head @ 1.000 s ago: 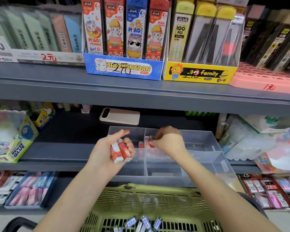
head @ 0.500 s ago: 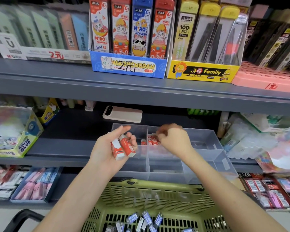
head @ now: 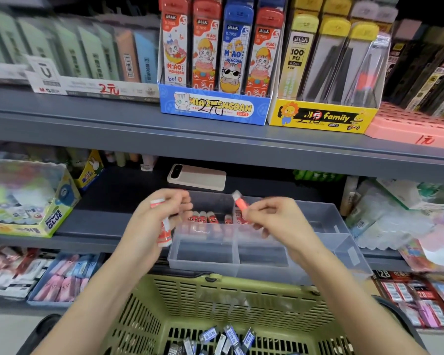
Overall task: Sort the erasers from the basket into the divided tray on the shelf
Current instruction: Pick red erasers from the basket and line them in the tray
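Erasers sit gripped in left hand (blurred); right hand pinches another eraser.

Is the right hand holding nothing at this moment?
No, the right hand pinches a red eraser above the divided tray.

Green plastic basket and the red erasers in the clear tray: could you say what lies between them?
Head view: only the clear divided tray's two bare front compartments lie between the green plastic basket and red erasers.
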The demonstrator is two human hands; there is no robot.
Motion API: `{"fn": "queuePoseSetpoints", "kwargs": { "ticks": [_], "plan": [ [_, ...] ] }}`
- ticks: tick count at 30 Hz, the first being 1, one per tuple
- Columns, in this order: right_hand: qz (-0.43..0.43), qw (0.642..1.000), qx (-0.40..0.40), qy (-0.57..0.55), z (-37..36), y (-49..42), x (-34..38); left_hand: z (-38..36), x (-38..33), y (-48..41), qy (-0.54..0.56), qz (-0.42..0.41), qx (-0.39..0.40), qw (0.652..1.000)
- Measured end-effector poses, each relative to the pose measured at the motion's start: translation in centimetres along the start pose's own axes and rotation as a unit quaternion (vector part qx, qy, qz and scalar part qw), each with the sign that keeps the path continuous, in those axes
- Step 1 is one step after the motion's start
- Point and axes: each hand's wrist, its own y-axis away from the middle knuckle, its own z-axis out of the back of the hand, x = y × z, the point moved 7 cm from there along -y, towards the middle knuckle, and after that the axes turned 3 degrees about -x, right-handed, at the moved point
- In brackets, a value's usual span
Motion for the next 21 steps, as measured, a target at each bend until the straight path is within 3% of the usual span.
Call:
{"fn": "queuePoseSetpoints", "kwargs": {
  "ticks": [3,6,8,10,11,13,16,21],
  "plan": [
    [0.002,0.998,-0.008,0.063,0.3,-1.7,-0.2,0.2,-0.6,-1.5,-0.107,-0.012,0.018,0.994],
    [0.091,0.957,-0.030,0.275,-1.5,-2.9,0.7,-0.6,-0.5,-2.8,-0.246,-0.046,0.042,0.967],
    [0.151,0.896,-0.053,0.414,-3.0,-3.6,1.6,-1.5,-0.7,-3.6,-0.429,-0.126,0.043,0.893],
    [0.178,0.861,-0.039,0.475,-4.4,-4.4,2.1,-2.6,-0.9,-4.0,-0.532,-0.176,0.067,0.825],
    [0.183,0.850,-0.024,0.494,-5.0,-4.8,2.2,-2.7,-0.8,-4.2,-0.529,-0.172,0.084,0.827],
    [0.184,0.835,0.000,0.519,-5.6,-5.4,2.2,-2.3,-0.4,-4.9,-0.461,-0.139,0.100,0.871],
    [0.223,0.786,0.005,0.576,-6.4,-5.8,2.5,-0.7,-0.2,-5.4,-0.353,-0.109,0.062,0.927],
    [0.307,0.714,0.034,0.629,-7.8,-5.4,2.9,2.0,-0.1,-4.6,-0.225,-0.115,-0.006,0.968]
  ]
}}
